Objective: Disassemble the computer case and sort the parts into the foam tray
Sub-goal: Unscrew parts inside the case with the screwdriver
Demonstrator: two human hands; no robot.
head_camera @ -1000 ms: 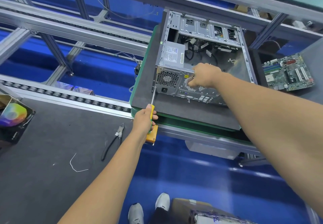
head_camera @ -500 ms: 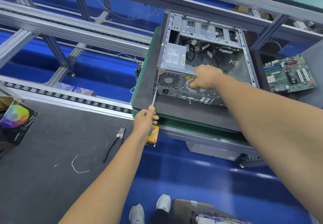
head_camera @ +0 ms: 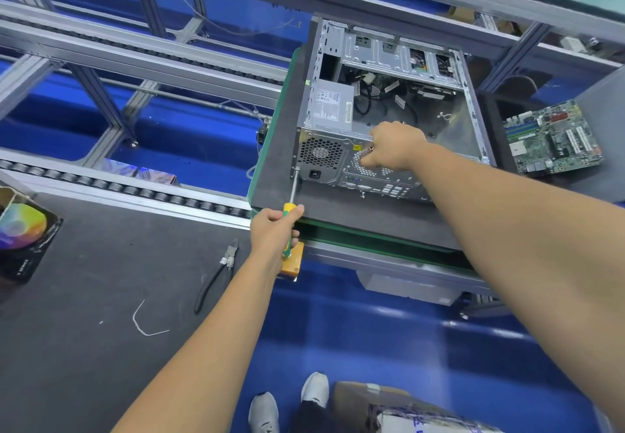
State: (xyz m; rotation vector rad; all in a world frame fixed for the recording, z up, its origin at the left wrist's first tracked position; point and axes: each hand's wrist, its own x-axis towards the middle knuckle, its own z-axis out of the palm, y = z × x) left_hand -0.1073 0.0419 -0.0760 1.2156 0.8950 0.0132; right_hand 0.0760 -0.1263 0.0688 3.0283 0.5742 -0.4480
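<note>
**Two hands engaged at the rear panel of the open case**

Two hands are at work on the computer case (head_camera: 389, 108), which lies on its side, open face up, on a dark foam mat (head_camera: 277, 148) over a green-edged pallet on the counter. We observe the left hand (head_camera: 274, 233) closed round the yellow-and-green handle of a screwdriver (head_camera: 291, 202), whose tip meets the lower left corner of the rear panel, beside the power supply (head_camera: 321, 148). The right hand (head_camera: 394, 145) rests on the top rear edge of the case with fingers curled down over the fan grille; it appears to pinch a small screw or fastener, but we cannot tell for certain.

A motherboard (head_camera: 551, 138) already lies apart on the grey surface to the right. Black-handled pliers (head_camera: 220, 270) and a bent scrap of wire (head_camera: 145, 321) lie on the near counter, and a box holding a rainbow-sheened disc (head_camera: 20, 226) sits at the left edge.

In our judgement the steel case is stiff and fairly heavy, with thin stamped edges likely to cut; it is best steadied by its folded rear frame. The power supply should come out as a dense block, gripped by its flat sides. Loose cables inside may snag.
</note>
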